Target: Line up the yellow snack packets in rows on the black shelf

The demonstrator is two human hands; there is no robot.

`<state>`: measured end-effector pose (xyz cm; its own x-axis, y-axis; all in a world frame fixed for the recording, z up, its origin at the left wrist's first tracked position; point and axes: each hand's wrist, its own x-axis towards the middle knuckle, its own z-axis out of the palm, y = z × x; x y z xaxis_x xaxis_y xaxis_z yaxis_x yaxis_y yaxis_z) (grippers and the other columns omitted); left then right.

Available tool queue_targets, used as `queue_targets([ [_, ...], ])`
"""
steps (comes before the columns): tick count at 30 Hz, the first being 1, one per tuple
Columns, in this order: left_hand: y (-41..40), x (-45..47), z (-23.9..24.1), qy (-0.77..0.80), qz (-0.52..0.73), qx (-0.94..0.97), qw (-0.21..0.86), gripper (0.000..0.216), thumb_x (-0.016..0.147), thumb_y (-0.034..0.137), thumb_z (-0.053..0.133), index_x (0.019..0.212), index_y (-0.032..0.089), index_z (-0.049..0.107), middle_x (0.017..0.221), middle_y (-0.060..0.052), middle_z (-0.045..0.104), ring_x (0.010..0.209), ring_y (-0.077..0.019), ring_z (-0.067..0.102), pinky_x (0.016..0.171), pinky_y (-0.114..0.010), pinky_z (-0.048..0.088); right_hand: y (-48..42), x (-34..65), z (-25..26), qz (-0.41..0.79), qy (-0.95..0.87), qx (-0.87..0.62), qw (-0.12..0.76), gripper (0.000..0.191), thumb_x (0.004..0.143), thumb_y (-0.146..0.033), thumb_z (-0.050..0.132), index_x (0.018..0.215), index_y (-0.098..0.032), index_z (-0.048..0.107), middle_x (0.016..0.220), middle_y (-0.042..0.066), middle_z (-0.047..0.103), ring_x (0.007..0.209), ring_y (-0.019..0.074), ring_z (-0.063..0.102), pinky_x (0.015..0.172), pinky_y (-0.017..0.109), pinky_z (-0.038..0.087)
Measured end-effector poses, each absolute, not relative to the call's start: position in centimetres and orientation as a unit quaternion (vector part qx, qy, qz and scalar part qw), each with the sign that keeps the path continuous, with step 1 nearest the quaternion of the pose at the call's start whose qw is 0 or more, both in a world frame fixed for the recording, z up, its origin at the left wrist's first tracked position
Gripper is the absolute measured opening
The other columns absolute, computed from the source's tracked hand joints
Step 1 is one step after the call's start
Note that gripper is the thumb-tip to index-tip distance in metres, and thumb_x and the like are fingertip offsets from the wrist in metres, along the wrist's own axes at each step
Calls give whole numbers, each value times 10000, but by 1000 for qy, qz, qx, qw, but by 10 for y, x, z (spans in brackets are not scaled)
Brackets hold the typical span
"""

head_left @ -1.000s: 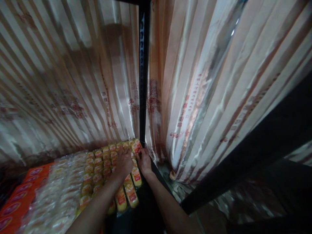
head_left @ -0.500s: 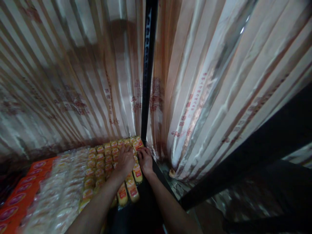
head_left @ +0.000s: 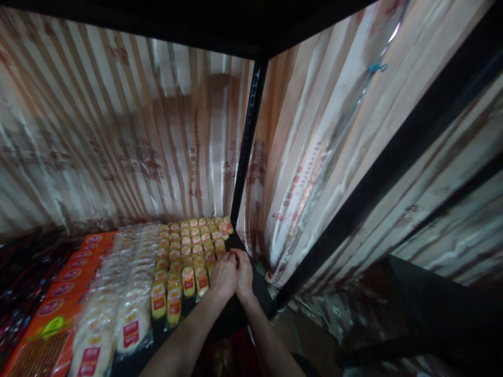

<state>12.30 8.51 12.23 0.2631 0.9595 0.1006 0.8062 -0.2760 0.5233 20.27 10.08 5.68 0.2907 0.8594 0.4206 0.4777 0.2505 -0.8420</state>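
Observation:
Rows of small yellow packets with red labels [head_left: 187,250] lie flat on a dark shelf [head_left: 239,309], reaching back to the corner. My left hand [head_left: 223,275] and my right hand [head_left: 245,273] are pressed together at the front right edge of these rows. Both have curled fingers. Whatever lies between them is hidden by the knuckles. My left hand's fingertips touch the nearest yellow packet. Both forearms come up from the bottom of the view.
Clear packets of pale contents [head_left: 129,298] lie left of the yellow rows, then orange packs [head_left: 66,280] and dark packs [head_left: 23,272]. A black slotted post [head_left: 247,146] stands at the back corner. Striped printed plastic sheeting [head_left: 118,131] hangs behind and to the right. A dark shelf board [head_left: 196,21] is overhead.
Both hands have drawn back from the rear corner toward the shelf's front and come together. The view has pulled back, showing more packs on the left and the board overhead.

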Motion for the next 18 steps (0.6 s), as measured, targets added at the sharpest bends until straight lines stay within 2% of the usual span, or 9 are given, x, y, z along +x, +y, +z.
queue_targets([
  [5, 31, 120, 111, 575, 238, 744, 244, 376, 841, 124, 289, 1059, 123, 595, 1068, -115, 625, 1025, -178, 546, 948, -320, 404, 44, 200, 55, 188, -585, -566, 549, 313, 701, -127, 442, 934, -179, 644, 938, 61, 632, 900, 174, 584, 837, 292, 455],
  [10, -38, 108, 76, 558, 282, 720, 303, 389, 830, 150, 302, 1095, 137, 586, 1107, -114, 615, 1051, -192, 532, 967, -329, 410, -22, 200, 19, 219, -600, -568, 519, 310, 712, -132, 448, 934, -188, 657, 967, 62, 648, 942, 184, 587, 861, 311, 462],
  [14, -91, 96, 30, 604, 267, 642, 390, 463, 769, 101, 316, 1151, 110, 578, 1208, -129, 581, 1127, -188, 513, 1030, -303, 361, -74, 192, -29, 264, -612, -586, 460, 331, 730, -144, 408, 900, -220, 682, 934, 57, 680, 916, 194, 613, 880, 342, 464],
  [18, -115, 78, -12, 684, 191, 546, 444, 484, 763, 75, 309, 1173, 83, 565, 1285, -138, 535, 1190, -168, 484, 1053, -262, 315, -97, 170, -64, 373, -619, -605, 334, 416, 679, -80, 381, 896, -240, 697, 948, 52, 694, 913, 194, 631, 858, 330, 478],
])
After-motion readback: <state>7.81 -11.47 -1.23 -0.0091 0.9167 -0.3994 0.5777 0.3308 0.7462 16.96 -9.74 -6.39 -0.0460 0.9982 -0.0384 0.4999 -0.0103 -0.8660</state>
